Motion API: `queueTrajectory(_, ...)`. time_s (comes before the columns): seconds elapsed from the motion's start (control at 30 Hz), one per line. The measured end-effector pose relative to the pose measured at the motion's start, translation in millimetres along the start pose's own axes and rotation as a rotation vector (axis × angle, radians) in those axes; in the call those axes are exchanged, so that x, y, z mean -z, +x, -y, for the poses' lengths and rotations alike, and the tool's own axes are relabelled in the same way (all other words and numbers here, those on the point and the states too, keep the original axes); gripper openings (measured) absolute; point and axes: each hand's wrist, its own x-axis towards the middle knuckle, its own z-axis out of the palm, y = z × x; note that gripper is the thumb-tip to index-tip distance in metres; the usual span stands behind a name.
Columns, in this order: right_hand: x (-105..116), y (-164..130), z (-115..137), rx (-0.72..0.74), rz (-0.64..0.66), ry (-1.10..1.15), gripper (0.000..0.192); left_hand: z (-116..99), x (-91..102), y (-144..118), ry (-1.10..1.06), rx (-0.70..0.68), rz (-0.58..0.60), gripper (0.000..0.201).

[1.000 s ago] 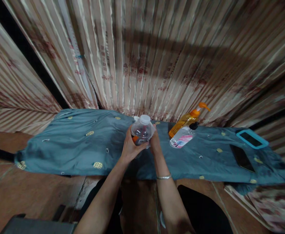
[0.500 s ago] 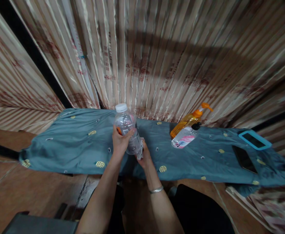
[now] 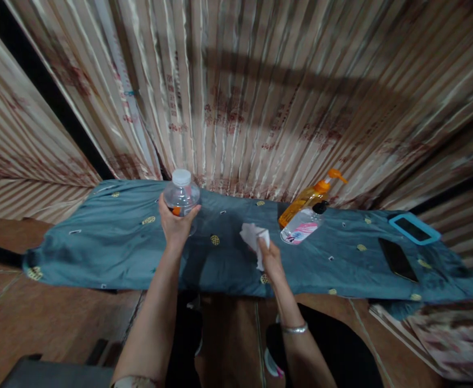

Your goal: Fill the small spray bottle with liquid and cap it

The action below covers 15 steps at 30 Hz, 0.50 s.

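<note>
My left hand [image 3: 175,223] is wrapped round a clear plastic bottle [image 3: 182,195] with a white cap, which stands upright over the left half of the cloth-covered table. Between the fingers of my right hand [image 3: 272,258] is a crumpled white tissue [image 3: 254,237], held just above the cloth and apart from the bottle. To the right of the tissue is a clear pump bottle [image 3: 303,226] with a black top and a pink label. An amber pump bottle [image 3: 301,205] with an orange pump is right behind it.
A teal cloth [image 3: 110,242] with pineapple prints covers the narrow table. On its right end lie a dark phone [image 3: 398,260] and a blue-framed device [image 3: 414,228]. A striped curtain [image 3: 236,108] hangs along the back. A grey stool-like surface [image 3: 58,373] is at lower left.
My hands have moved apart. The bottle went left and stands straighter in my left hand, while the tissue came away from its lower side and moved right with my right hand.
</note>
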Motion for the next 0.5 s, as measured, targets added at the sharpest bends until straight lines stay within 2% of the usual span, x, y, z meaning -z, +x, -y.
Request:
queueTrajectory(0.1, 30.5, 35.3, 4.9, 0.146, -0.124, -0.333, 0.048, 12.2, -0.6, 5.1, -0.037, 0.007, 0.023, 0.105)
queueTrajectory(0.2, 27.0, 63.8, 0.8, 0.199, -0.156, -0.569, 0.046, 19.7, -1.8, 6.5, -0.073, 0.034, -0.014, 0.108)
queueTrajectory(0.27, 5.2, 78.8, -3.8, 0.21, -0.146, -0.687, 0.046, 23.5, -2.1, 7.2, -0.069, 0.066, -0.043, 0.109)
queueTrajectory(0.33, -29.3, 88.8, -6.4, 0.238, -0.088, -0.765, 0.046, 26.7, -2.0, 8.1, -0.055, 0.093, -0.047, 0.108)
queueTrajectory(0.4, -70.2, 89.8, -6.2, 0.303, 0.043, -0.805, 0.043, 29.0, -1.6, 9.0, -0.034, 0.124, -0.048, 0.105)
queueTrajectory(0.5, -122.0, 68.5, -4.9, 0.453, 0.312, -0.816, 0.036, 30.7, -0.6, 9.5, -0.012, 0.156, -0.053, 0.103)
